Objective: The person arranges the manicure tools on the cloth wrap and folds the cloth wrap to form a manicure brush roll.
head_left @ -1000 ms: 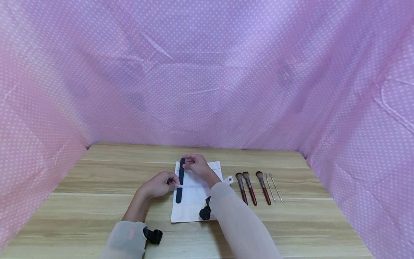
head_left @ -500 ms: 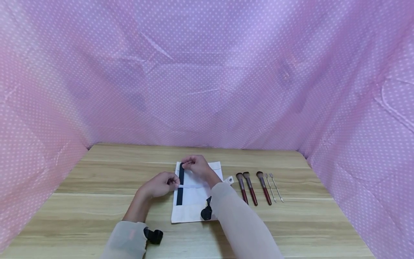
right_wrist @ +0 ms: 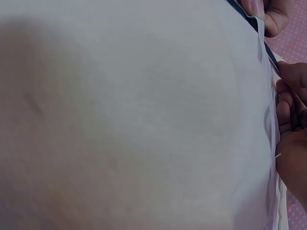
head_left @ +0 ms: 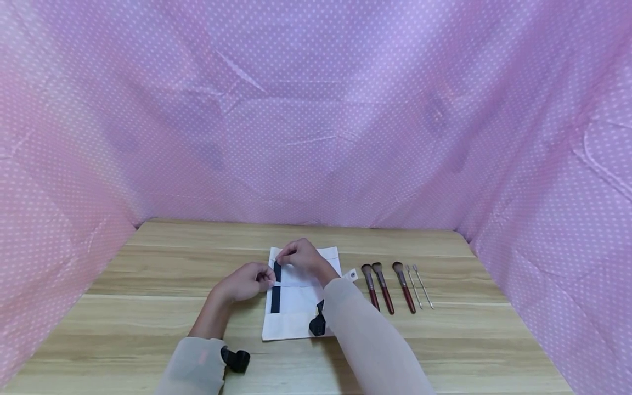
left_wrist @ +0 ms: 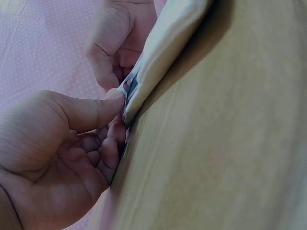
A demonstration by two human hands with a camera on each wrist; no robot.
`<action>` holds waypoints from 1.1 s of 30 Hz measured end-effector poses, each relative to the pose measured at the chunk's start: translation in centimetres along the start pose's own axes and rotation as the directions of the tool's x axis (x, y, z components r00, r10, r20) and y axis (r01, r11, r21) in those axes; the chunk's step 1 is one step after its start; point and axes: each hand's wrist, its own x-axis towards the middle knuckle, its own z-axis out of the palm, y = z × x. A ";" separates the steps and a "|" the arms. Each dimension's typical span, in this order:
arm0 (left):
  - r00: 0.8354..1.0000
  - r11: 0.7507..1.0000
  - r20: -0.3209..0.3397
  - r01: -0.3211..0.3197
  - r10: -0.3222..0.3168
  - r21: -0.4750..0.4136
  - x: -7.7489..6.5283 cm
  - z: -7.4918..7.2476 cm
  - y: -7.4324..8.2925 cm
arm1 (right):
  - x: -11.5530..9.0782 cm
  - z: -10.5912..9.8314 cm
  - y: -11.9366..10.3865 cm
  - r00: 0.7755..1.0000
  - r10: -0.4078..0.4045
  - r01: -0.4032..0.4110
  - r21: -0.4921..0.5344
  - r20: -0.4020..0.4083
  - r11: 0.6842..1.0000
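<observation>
A white cloth pouch (head_left: 301,302) lies flat on the wooden table. Along its left side runs a black nail file (head_left: 275,299), passing under a white elastic band (head_left: 291,285). The file's lower end is hidden in the pouch's bottom pocket. At the left edge, my left hand (head_left: 249,282) pinches the band between thumb and fingers, as the left wrist view shows up close. My right hand (head_left: 302,258) reaches across the pouch and pinches the upper end of the file. In the right wrist view the file (right_wrist: 272,56) slants between both hands' fingertips.
Right of the pouch lie several makeup brushes (head_left: 382,291) with dark red handles, and two thin metal tools (head_left: 421,288). A snap tab (head_left: 350,275) sticks out from the pouch's right edge. Pink dotted cloth (head_left: 316,137) hangs behind the table and on both sides.
The nail file has slid down toward me under the band, its lower end going into the bottom pocket. My right hand has moved down with it; the left hand stays at the band.
</observation>
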 end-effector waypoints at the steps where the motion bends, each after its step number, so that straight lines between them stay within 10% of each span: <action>1: 1.000 1.000 0.001 0.001 -0.001 -0.001 0.0 0.0 0.0 | 0.0 0.0 0.0 1.000 0.000 0.000 -0.004 0.000 1.000; 13: 0.998 0.998 0.005 0.060 -0.060 -0.021 0.4 0.0 0.9 | -0.1 -0.7 0.0 1.000 0.001 0.000 0.039 -0.012 0.999; 33: 0.999 0.999 0.023 -0.048 0.048 -0.004 2.4 1.2 2.3 | -0.7 -4.4 -0.7 0.994 -0.105 0.108 0.074 -0.044 0.991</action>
